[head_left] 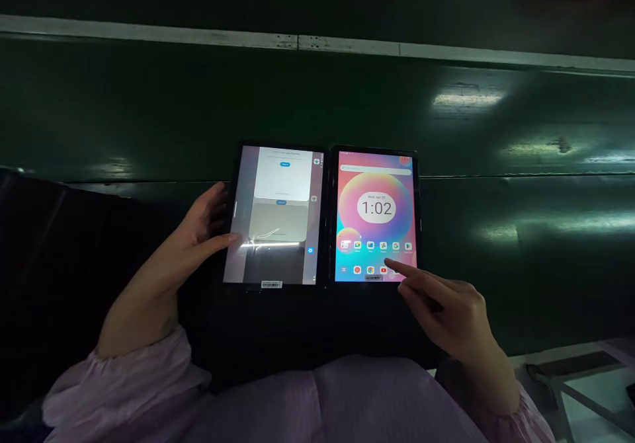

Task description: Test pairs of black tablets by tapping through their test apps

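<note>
By the counter's near edge (555, 352), the left hand (193, 238), grip unclear, is touching the left tablet (280, 221), apps open, the empty right hand (454, 307) pointing at the right tablet (377, 215), none open.

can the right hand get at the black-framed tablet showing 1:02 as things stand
Most likely yes: the right hand reaches over the lower part of the black-framed tablet showing 1:02, and nothing visible blocks it. The left hand is at the other black-framed tablet.
</note>
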Available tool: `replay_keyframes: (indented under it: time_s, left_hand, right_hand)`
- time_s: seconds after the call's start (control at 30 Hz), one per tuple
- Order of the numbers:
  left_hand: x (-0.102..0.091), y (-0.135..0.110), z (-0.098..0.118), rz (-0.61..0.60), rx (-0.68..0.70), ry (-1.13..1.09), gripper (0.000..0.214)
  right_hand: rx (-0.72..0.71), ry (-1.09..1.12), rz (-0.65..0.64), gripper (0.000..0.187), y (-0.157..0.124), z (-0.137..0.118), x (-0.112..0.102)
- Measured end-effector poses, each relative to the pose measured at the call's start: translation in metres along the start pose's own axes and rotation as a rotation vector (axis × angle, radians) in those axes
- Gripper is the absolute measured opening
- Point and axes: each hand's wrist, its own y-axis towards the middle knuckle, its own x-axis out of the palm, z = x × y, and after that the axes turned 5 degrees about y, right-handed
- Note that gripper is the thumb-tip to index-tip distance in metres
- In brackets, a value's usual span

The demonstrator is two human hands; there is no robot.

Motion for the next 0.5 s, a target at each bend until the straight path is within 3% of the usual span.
replay_keyframes:
  time_s: [0.23, 0.5]
  left_hand:
    - [0.001, -0.005, 0.007, -0.027, -0.04, -0.037, 0.112]
    - [-0.006, -0.012, 0.001, -0.151, -0.057, 0.032, 0.131]
  right_hand:
    - [-0.055, 0.03, -0.04, 0.028, 0.001, -0.003, 0.001]
    - [-0.106, 0.063, -0.161, 0.031, 0.006, -0.015, 0.027]
